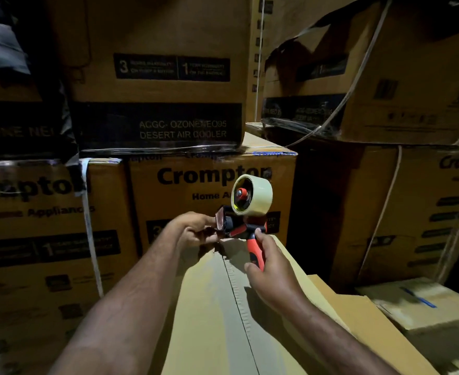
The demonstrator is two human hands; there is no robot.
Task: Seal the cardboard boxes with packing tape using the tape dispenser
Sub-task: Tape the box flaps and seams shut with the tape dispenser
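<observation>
Fading into blur, stacked cartons, left hand fingertips partly hidden, pinching tape dispenser front, right hand fingers curled round its handle, above box.

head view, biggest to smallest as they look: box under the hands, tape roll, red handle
1. box under the hands, nearest the camera
2. tape roll
3. red handle, partly covered by the right hand

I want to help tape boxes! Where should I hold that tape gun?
Wrap your fingers round the red handle of the tape dispenser, coming from below and behind, as the right hand does. The tape roll sits on top and the left hand pinches its front end.
</observation>
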